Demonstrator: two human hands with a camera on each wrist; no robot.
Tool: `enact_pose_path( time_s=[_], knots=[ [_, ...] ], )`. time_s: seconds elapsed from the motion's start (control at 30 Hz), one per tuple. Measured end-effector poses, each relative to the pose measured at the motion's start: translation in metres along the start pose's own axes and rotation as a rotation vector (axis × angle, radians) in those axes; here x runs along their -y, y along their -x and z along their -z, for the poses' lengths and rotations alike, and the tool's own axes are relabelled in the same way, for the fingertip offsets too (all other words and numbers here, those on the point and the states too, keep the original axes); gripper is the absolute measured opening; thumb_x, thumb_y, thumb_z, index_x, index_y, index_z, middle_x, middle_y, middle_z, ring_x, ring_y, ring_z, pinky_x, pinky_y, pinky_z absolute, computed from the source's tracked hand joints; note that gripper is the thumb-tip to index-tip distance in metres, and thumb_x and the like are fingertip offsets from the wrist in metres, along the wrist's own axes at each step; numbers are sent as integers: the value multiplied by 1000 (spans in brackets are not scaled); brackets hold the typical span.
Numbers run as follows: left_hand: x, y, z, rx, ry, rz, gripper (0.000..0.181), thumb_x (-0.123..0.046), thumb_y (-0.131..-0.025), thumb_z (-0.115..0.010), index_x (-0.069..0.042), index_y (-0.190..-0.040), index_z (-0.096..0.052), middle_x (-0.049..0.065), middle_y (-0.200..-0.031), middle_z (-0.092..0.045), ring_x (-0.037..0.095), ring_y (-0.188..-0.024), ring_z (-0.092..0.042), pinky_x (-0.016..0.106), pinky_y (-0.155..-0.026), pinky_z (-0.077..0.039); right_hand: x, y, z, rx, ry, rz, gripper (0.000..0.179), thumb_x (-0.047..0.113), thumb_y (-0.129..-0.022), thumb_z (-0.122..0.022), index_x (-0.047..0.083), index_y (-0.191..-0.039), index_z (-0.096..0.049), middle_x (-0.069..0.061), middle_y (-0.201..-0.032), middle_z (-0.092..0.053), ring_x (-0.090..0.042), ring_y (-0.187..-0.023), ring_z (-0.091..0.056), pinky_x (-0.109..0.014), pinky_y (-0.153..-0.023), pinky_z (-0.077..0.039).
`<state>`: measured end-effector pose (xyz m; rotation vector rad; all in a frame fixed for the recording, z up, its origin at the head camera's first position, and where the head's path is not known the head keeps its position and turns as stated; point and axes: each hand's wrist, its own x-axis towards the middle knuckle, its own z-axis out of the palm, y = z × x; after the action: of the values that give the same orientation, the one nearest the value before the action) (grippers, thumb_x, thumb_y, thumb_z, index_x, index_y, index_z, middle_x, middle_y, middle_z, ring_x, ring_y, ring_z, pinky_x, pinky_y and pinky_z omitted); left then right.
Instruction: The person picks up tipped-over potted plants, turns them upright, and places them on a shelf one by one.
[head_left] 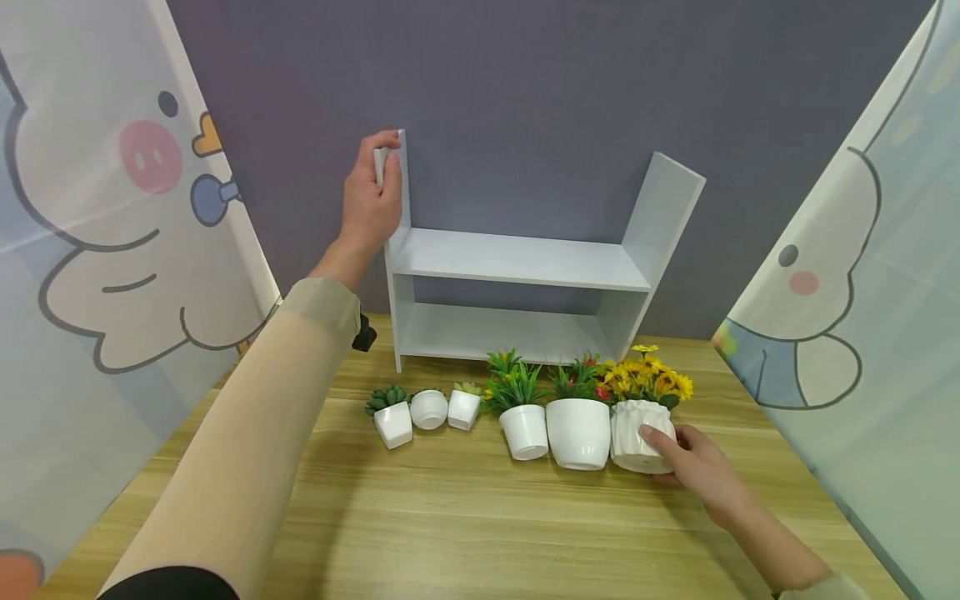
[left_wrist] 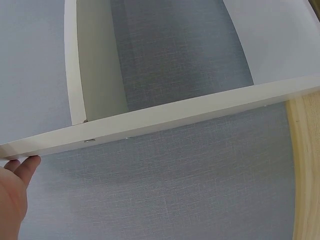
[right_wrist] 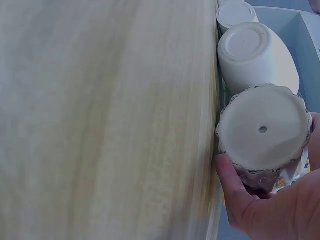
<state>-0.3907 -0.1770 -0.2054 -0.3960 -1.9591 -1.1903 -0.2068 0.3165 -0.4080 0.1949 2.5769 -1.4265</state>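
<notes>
1. My left hand is closed around the top end of the left upright of the white shelf, thumb on one face and fingers reaching over to the other.
2. That shelf stands at the back of the tabletop, with two level boards running between its two uprights.
3. My right hand has hold of the ruffled white pot, thumb across its front and the other fingers around its right side, partly hidden.
4. The ruffled pot is at the right end of the row, in front of the shelf's right side. It is tipped on its side, yellow flowers pointing away from me and its base, with a small round hole, facing my right-wrist camera.
5. Just beside it lies the wide smooth pot, then the narrower pot with spiky green leaves.
6. Further left, beyond a gap, I have three little white pots: one with a dark green succulent, a rounded pot and a squarish pot.
7. A grey wall rises behind the shelf.
</notes>
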Motion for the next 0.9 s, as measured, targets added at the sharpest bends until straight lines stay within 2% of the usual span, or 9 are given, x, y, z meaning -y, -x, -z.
enact_pose_path(
  time_s=[0.37,0.63,0.9],
  knots=[
    [0,0,0,-9,9,-15,33,-28,-117,-41,-12,-144,-54,-3,-165,-56,17,-86,-48,27,-76,-40,-2,-1,0,-72,-44,14,89,47,-112,-60,-20,-158,-24,-31,-142,-50,-14,-107,-64,-32,-86,-66],
    [-1,-1,0,-11,7,-28,33,-27,-117,-40,-11,-142,-54,-3,-166,-55,15,-85,-48,26,-76,-39,-2,-2,3,-93,10,-4,98,48,-110,-64,-22,-160,-18,-35,-148,-43,-30,-120,-60,-27,-85,-64],
    [0,0,1,9,-5,-15,34,-28,-118,-39,-12,-144,-53,-5,-169,-53,16,-85,-48,28,-75,-39,0,1,2,-98,-2,-28,100,47,-109,-65,-24,-159,-15,-36,-148,-41,-32,-121,-60,-28,-85,-65]
  ],
)
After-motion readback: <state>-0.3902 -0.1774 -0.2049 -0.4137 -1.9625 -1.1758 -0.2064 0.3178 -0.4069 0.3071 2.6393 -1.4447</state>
